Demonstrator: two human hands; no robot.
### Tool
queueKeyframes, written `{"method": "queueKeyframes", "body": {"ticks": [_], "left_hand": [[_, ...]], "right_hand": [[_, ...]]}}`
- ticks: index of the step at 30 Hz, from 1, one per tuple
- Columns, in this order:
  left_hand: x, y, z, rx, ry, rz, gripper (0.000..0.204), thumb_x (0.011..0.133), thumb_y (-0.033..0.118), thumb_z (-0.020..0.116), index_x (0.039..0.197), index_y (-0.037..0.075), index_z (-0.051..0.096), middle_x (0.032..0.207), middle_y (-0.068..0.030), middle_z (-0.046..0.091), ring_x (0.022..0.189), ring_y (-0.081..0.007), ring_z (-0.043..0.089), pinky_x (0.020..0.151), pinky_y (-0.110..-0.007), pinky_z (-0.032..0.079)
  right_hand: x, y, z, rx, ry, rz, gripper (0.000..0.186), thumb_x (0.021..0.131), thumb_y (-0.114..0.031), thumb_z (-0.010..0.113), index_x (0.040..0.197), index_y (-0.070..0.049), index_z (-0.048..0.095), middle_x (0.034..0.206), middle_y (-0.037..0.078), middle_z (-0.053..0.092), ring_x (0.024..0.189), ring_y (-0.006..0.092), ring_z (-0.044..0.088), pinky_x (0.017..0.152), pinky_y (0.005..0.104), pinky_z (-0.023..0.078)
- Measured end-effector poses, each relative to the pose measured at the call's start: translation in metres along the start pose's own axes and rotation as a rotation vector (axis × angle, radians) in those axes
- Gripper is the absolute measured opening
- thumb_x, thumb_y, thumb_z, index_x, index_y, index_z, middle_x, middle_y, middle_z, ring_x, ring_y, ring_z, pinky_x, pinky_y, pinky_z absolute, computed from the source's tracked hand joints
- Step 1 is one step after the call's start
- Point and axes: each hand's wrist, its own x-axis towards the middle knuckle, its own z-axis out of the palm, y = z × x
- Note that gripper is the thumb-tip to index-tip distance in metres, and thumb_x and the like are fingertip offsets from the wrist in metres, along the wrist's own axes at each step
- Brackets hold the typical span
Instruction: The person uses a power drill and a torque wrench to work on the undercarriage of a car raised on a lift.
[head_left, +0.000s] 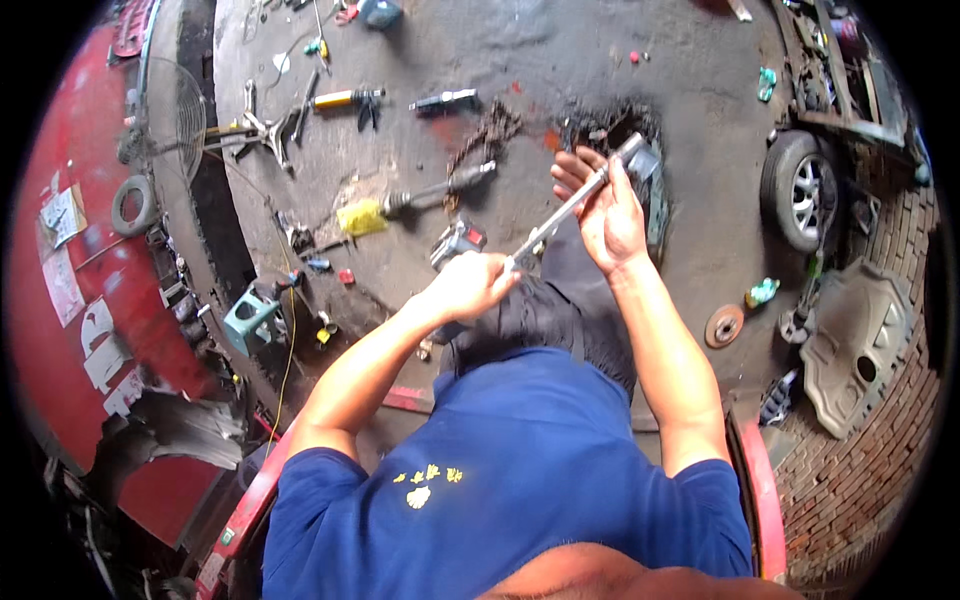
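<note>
A long steel socket wrench runs slantwise across the space in front of my body. My left hand is closed round its lower end, so the handle there is hidden. The upper shaft, just below the socket, lies across my right hand, which is turned palm up. The right thumb presses along the shaft, while the other fingers curl loosely on the far side. Beyond my left hand, a grey and red cordless power tool sits on the floor.
Ahead on the floor lie a drive shaft with a yellow wrapped end, a three-armed puller and a yellow air tool. A teal stool stands left. To the right are a wheel and a brake disc.
</note>
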Motion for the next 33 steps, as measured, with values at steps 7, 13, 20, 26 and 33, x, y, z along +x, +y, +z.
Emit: {"method": "queueKeyframes", "body": {"ticks": [7,13,20,26,33], "left_hand": [[0.114,0.103,-0.150,-0.003,-0.112,0.069,0.036,0.100,0.034,0.058,0.088,0.000,0.064,0.072,-0.0185,0.064,0.072,-0.0358,0.065,0.069,-0.046,0.050],[0.191,0.158,-0.280,-0.133,-0.117,0.142,0.035,0.101,0.032,0.057,0.089,0.000,0.065,0.069,-0.0122,0.067,0.067,-0.0280,0.067,0.067,-0.042,0.052],[0.304,0.194,-0.446,-0.104,-0.040,0.357,0.041,0.103,0.033,0.051,0.082,0.000,0.063,0.063,-0.0096,0.067,0.066,-0.0282,0.069,0.072,-0.044,0.053],[0.344,0.191,-0.561,-0.129,-0.018,0.196,0.034,0.100,0.030,0.056,0.088,-0.001,0.064,0.068,-0.0141,0.067,0.063,-0.0244,0.067,0.065,-0.041,0.052],[0.430,0.160,-0.658,-1.007,0.363,-0.017,0.031,0.103,0.031,0.056,0.085,0.007,0.052,0.069,-0.0057,0.056,0.058,-0.0175,0.059,0.065,-0.037,0.057]], "right_hand": [[0.114,-0.139,0.066,0.061,0.069,-0.197,0.034,0.108,-0.039,0.046,0.108,-0.007,0.057,0.078,0.002,0.051,0.072,0.0162,0.052,0.074,0.0372,0.049],[0.237,-0.231,0.151,-0.030,0.137,-0.362,0.031,0.107,-0.037,0.048,0.102,-0.007,0.052,0.075,0.000,0.045,0.066,0.0113,0.043,0.064,0.0308,0.042],[0.417,-0.338,0.238,-0.188,0.234,-0.511,0.034,0.108,-0.039,0.045,0.101,-0.006,0.049,0.071,0.001,0.043,0.062,0.0133,0.045,0.060,0.0349,0.044],[0.521,-0.547,0.250,-0.357,0.479,-0.878,0.040,0.105,-0.036,0.051,0.073,-0.012,0.050,0.060,0.003,0.051,0.053,0.0161,0.050,0.057,0.0338,0.050],[0.512,-0.508,0.167,-1.106,0.322,-0.242,0.047,0.106,-0.046,0.047,0.086,-0.004,0.056,0.070,0.006,0.064,0.059,0.0160,0.062,0.057,0.0330,0.052]]}}
